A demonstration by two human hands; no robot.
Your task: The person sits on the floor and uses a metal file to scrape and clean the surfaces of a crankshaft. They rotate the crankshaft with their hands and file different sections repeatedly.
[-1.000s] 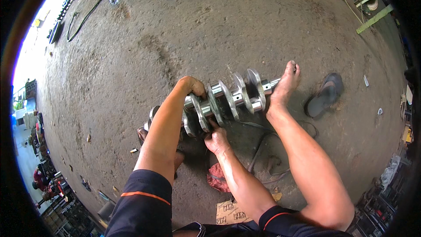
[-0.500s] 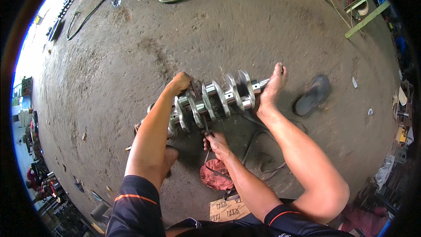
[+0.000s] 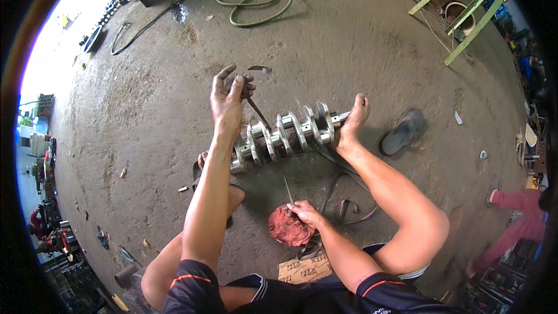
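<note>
A shiny metal crankshaft [image 3: 285, 135] lies across the floor between my bare feet, its right end against my right foot [image 3: 353, 121]. A dark narrow strip [image 3: 259, 113] passes round one of its journals. Beyond the shaft my left hand [image 3: 229, 102] is raised, closed on one end of the strip, with some fingers lifted and a loose tail curling past them. My right hand [image 3: 307, 213], on the near side, grips the strip's other end right beside a crumpled red cloth [image 3: 289, 228]. The cloth partly lies under that hand.
Dark straps [image 3: 343, 197] lie coiled by my right leg, near a piece of printed cardboard [image 3: 305, 268]. A dark sandal [image 3: 402, 132] stands to the right. Further off are a green hose [image 3: 256, 22], a green metal frame [image 3: 474, 29] and a person in red trousers [image 3: 514, 215].
My left hand has risen away from the crankshaft, drawing the strip outward. My right hand has moved nearer to me, onto the red cloth's edge. A person has come into view at right.
</note>
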